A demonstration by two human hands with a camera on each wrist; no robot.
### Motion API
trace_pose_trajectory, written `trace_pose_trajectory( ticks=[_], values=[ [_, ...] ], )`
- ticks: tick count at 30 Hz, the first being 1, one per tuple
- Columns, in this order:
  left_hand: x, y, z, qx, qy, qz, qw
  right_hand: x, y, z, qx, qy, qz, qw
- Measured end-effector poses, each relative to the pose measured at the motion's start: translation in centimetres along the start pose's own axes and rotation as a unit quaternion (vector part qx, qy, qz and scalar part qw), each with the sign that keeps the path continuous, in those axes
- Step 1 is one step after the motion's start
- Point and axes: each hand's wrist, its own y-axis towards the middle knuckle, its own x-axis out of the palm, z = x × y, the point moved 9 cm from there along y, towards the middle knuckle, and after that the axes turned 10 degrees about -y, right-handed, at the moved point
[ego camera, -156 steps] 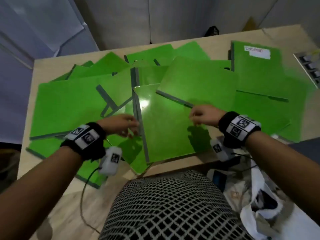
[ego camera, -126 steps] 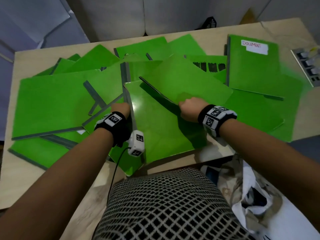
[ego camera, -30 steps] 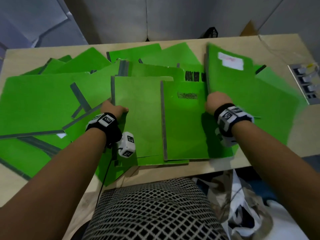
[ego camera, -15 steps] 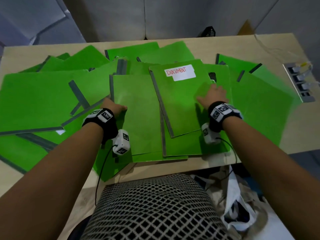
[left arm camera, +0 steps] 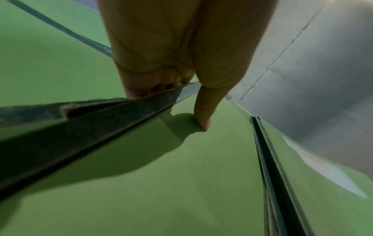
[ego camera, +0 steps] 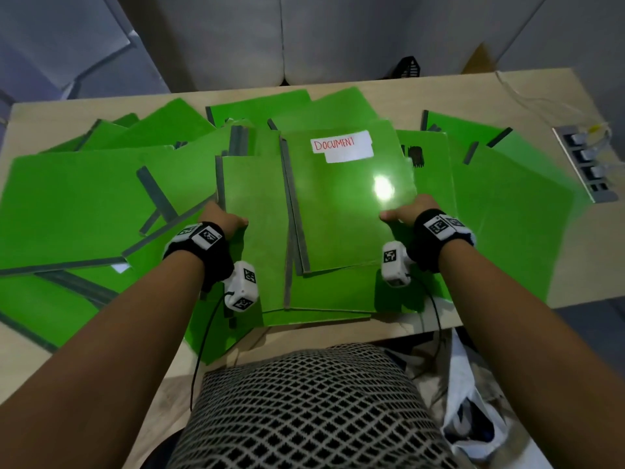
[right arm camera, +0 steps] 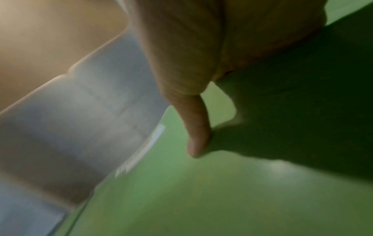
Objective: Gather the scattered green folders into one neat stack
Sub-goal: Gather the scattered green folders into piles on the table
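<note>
Many green folders lie fanned over the table (ego camera: 527, 93). In the middle, a folder with a white DOCUMENT label (ego camera: 345, 204) lies on top of a small pile (ego camera: 257, 238). My left hand (ego camera: 233, 222) grips the pile's left, grey-spined edge. In the left wrist view its thumb (left arm camera: 203, 115) presses on the cover and its fingers (left arm camera: 157, 86) curl under the edge. My right hand (ego camera: 397, 214) holds the labelled folder's right edge. In the right wrist view its thumb (right arm camera: 197, 143) lies on the cover and the fingers are hidden beneath.
Loose folders spread to the left (ego camera: 74, 204), right (ego camera: 507, 214) and back (ego camera: 257, 106). A grey power strip (ego camera: 588, 164) sits at the table's right edge. My patterned lap (ego camera: 304, 401) is against the near edge, with a white bag (ego camera: 473, 401) at lower right.
The labelled folder came from the right onto the middle pile and turned nearly square with it. My right hand moved from on top of it to its right edge. My left hand stayed put.
</note>
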Motion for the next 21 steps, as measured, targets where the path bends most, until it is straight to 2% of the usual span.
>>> trace_pose_trajectory(
  ticks=[4,8,9,11,12,14,17,21],
  values=[
    [0.0,-0.1,0.2,0.03,-0.025,0.002,0.999,-1.2,-1.7,-4.1,-0.092,0.015,0.05,0.994],
    [0.5,-0.3,0.2,0.014,-0.112,-0.011,0.994,1.7,-2.5,-5.8,-0.089,0.036,0.012,0.995],
    [0.9,-0.3,0.0,-0.008,-0.153,-0.027,0.988,2.9,-2.7,-6.0,-0.084,0.015,0.008,0.996],
    [1.7,-0.6,-0.6,-0.054,-0.253,-0.053,0.965,5.0,-3.1,-6.1,-0.082,-0.103,0.007,0.991],
    [1.9,-0.3,-0.9,-0.067,-0.27,-0.051,0.959,5.9,-3.4,-6.3,-0.091,-0.164,0.007,0.982],
    [1.9,-0.6,-0.5,-0.057,-0.211,-0.056,0.974,7.2,-3.6,-6.6,-0.115,-0.217,0.006,0.969],
    [1.2,-0.5,0.5,-0.024,-0.107,-0.026,0.994,6.5,-2.8,-6.7,-0.129,-0.188,0.016,0.974],
    [1.3,-0.2,0.8,-0.016,-0.106,-0.022,0.994,0.5,-0.2,-3.4,-0.033,-0.111,0.104,0.988]
  ],
)
